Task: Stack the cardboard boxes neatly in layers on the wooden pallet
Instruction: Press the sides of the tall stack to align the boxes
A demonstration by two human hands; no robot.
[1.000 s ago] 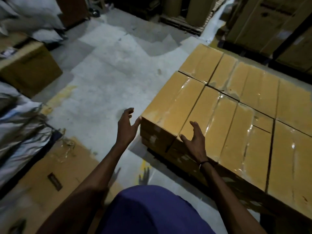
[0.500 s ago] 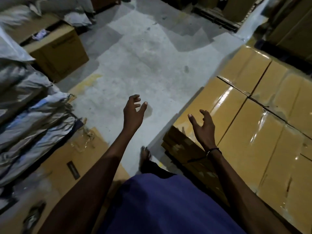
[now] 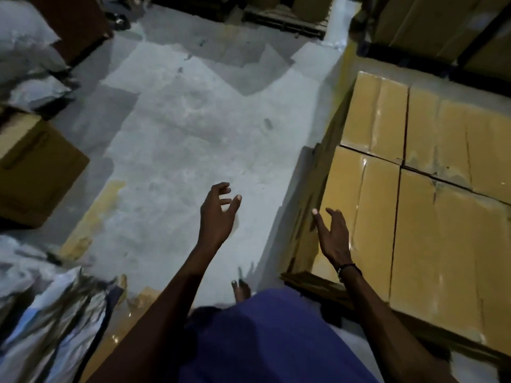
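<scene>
- Both hands have lifted off the near corner box since a second ago; the left hand (image 3: 218,214) now hangs over bare floor (image 3: 179,150), fingers loosely spread, holding nothing.
- Cardboard boxes (image 3: 431,217) lie tight in one flat layer at right; the wooden pallet (image 3: 309,283) shows beneath their near edge.
- That layer looks settled; higher layers remain, I judge.
- The right hand (image 3: 333,236), relaxed and empty, hovers above the nearest box's corner.
- A loose box (image 3: 36,167) sits far left.

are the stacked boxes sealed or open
Sealed: the boxes lie flat with flaps shut and glossy tape along their top seams. Neither hand touches them.
</scene>
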